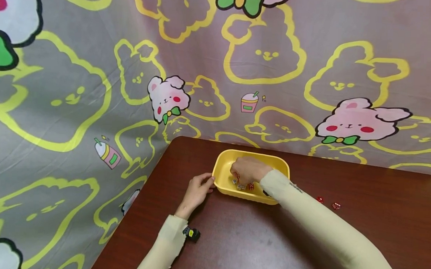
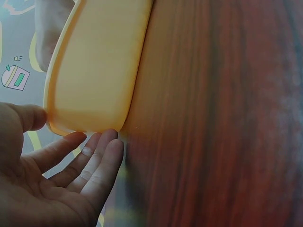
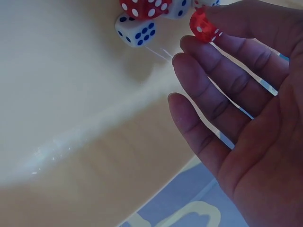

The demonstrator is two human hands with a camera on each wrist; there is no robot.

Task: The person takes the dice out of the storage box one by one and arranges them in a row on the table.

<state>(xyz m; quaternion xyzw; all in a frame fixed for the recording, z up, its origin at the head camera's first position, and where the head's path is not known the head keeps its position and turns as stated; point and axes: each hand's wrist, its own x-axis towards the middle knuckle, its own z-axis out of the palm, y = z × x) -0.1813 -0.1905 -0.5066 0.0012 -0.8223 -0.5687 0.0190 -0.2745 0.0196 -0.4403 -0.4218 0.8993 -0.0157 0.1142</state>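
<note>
A yellow plastic bin (image 1: pixel 231 192) stands on the table near the back. My right hand (image 1: pixel 250 170) reaches down inside it, and the right wrist view shows a translucent red die (image 3: pixel 203 27) pinched between thumb and forefinger. The other fingers of that hand are spread and nearly straight. Just beside the fingertips lie white dice with blue pips (image 3: pixel 135 32) and a larger-looking red die (image 3: pixel 146 7) on the bin floor. My left hand (image 1: pixel 198 190) touches the bin's left end, thumb at the rim and loosely extended fingertips against the outer wall.
Two red dice (image 1: pixel 336 205) lie on the brown wooden table (image 1: pixel 232 235) right of the bin, beyond the right forearm. A cartoon-printed cloth (image 1: pixel 282 89) hangs behind and to the left. A small black camera (image 1: pixel 193 234) sits at the left wrist.
</note>
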